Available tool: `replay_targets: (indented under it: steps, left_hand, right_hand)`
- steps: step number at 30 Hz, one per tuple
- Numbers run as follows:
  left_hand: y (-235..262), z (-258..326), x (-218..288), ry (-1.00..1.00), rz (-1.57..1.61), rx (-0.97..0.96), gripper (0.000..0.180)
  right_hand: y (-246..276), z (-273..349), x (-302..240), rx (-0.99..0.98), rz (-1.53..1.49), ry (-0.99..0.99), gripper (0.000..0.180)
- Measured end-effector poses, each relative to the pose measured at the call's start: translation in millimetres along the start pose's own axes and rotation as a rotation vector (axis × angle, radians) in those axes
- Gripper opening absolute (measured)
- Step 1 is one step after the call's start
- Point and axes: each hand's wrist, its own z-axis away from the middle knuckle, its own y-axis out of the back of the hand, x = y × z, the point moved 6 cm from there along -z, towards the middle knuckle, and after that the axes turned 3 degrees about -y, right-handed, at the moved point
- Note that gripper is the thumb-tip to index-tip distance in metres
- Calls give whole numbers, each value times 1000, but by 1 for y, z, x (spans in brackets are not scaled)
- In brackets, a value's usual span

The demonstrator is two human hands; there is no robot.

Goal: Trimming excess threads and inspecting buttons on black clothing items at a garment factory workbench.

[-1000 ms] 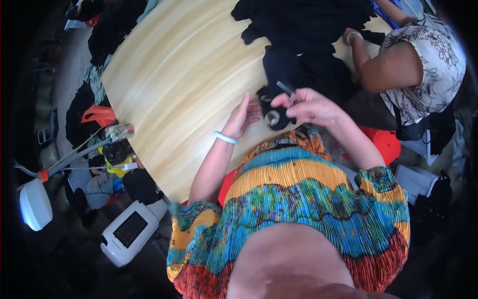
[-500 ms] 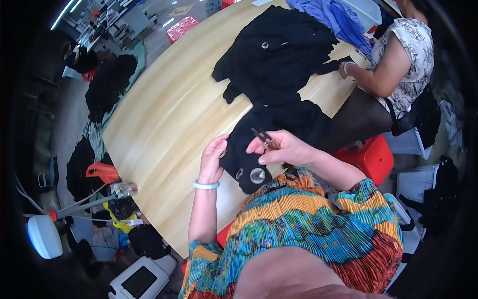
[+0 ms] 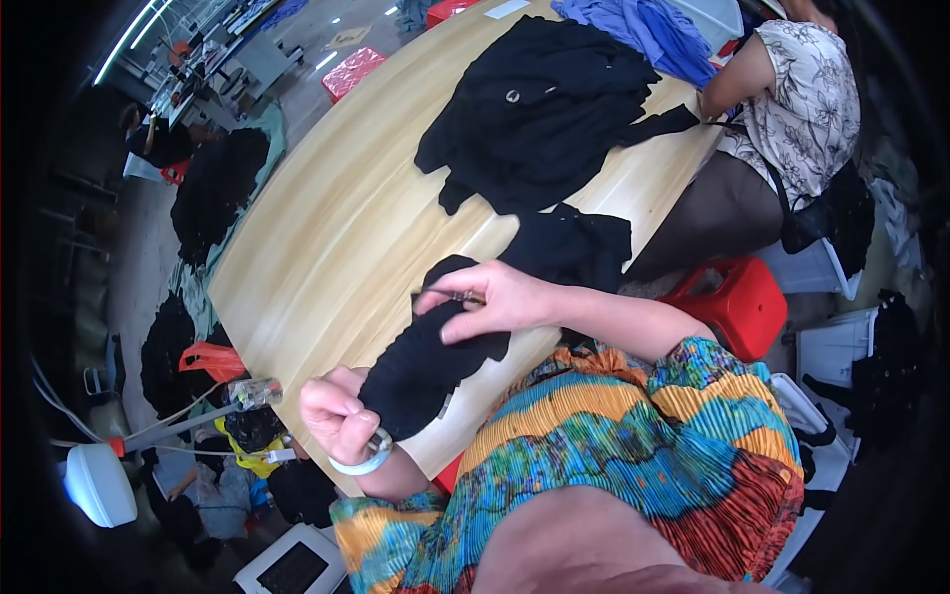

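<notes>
A piece of black garment [image 3: 426, 371] is stretched out over the near edge of the table. My left hand [image 3: 336, 408] is closed on its lower left end. In my right hand [image 3: 510, 297] is a pair of dark thread snips [image 3: 463, 295], lying across the fingers just above the cloth, and the fingertips rest on or close to the fabric. Whether the blades touch the cloth cannot be made out. Farther along, more of the black fabric [image 3: 579, 243] lies on the table behind my right hand.
On the wooden table [image 3: 317, 238] a heap of black garments [image 3: 534, 109] lies near a blue cloth [image 3: 653, 35]. A co-worker [image 3: 802, 109] sits at the right, by a red stool [image 3: 732, 307]. A white lamp [image 3: 99, 485] juts in at the lower left.
My left hand has moved down and left, closing on the black garment and drawing it along. My right hand has moved left over the cloth with the snips. The co-worker's arm has pulled back.
</notes>
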Motion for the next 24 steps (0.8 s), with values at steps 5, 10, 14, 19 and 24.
replay_targets:
  steps: [5, 10, 14, 19, 24]
  left_hand:
    - [33, 22, -45, 123, -375, 341, 59]
    - [-28, 79, -96, 425, -973, -27, 75]
    - [10, 49, -108, 316, -829, 86, 50]
    - [13, -45, -131, 466, -315, 210, 29]
    - [-80, -179, -115, 534, 107, 82, 20]
  right_hand:
    - [14, 4, -34, 199, -328, 153, 14]
    - [-50, -8, -64, -184, -378, 223, 13]
    - [-68, -9, -73, -201, -148, 329, 14]
    - [49, 19, -45, 392, -248, 334, 30]
    - [119, 80, 10, 686, -291, 99, 29]
